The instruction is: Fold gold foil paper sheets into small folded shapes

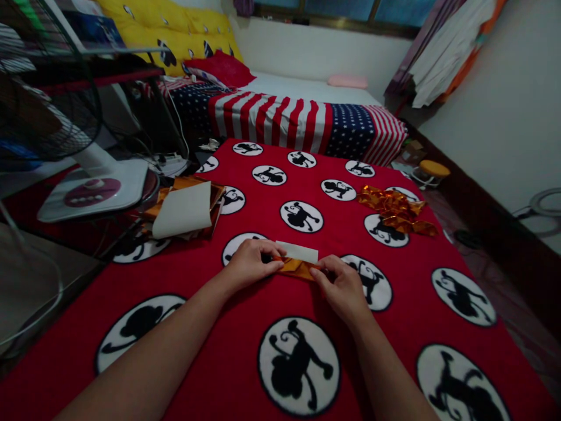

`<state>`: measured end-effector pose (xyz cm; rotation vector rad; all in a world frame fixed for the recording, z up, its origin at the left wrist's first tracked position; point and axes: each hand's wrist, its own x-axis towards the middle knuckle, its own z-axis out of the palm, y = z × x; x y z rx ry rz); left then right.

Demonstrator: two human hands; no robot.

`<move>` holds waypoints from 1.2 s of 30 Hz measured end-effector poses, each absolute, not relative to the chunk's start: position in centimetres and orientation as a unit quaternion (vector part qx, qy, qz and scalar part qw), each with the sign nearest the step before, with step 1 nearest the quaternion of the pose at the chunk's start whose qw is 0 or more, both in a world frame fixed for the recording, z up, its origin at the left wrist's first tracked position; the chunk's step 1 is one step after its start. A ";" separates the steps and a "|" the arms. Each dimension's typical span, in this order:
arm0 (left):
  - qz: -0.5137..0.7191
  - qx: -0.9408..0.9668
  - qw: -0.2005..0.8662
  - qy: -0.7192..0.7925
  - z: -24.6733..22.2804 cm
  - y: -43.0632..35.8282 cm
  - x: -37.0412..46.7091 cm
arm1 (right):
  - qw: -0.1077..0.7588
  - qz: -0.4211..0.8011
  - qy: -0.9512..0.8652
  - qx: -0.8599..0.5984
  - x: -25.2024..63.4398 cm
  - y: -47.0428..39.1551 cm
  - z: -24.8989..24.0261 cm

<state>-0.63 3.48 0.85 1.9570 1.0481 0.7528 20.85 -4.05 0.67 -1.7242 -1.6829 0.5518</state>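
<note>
Between my two hands is a sheet of gold foil paper [298, 268], partly folded into a narrow strip, with its pale backing showing along the far edge. My left hand [252, 260] pinches its left end between thumb and fingers. At the right end, my right hand [342, 285] grips the strip in the same way. The paper is low over a red cloth [245, 362] printed with black monkey figures in white ovals. To the left lies a stack of gold foil sheets [184, 207], a pale one on top. Several folded gold foil pieces [394, 210] are heaped at the right.
A fan base [94, 190] stands left of the stack, near a desk and cables. Beyond the red cloth is a bed with a striped and starred cover [280, 120]. A yellow-topped stool [433, 169] stands on the floor at the right.
</note>
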 end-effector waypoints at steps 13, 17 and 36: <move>0.295 0.766 0.373 0.432 0.8 3.5 -0.8 | 0.315 0.182 -0.595 -0.717 20.0 -4.4 1.0; 0.289 0.775 0.372 0.421 0.9 3.5 -1.1 | 0.316 0.186 -0.598 -0.713 20.1 -4.5 1.2; 0.290 0.772 0.382 0.417 0.5 4.0 -1.4 | 0.300 0.168 -0.595 -0.726 19.8 -4.7 1.4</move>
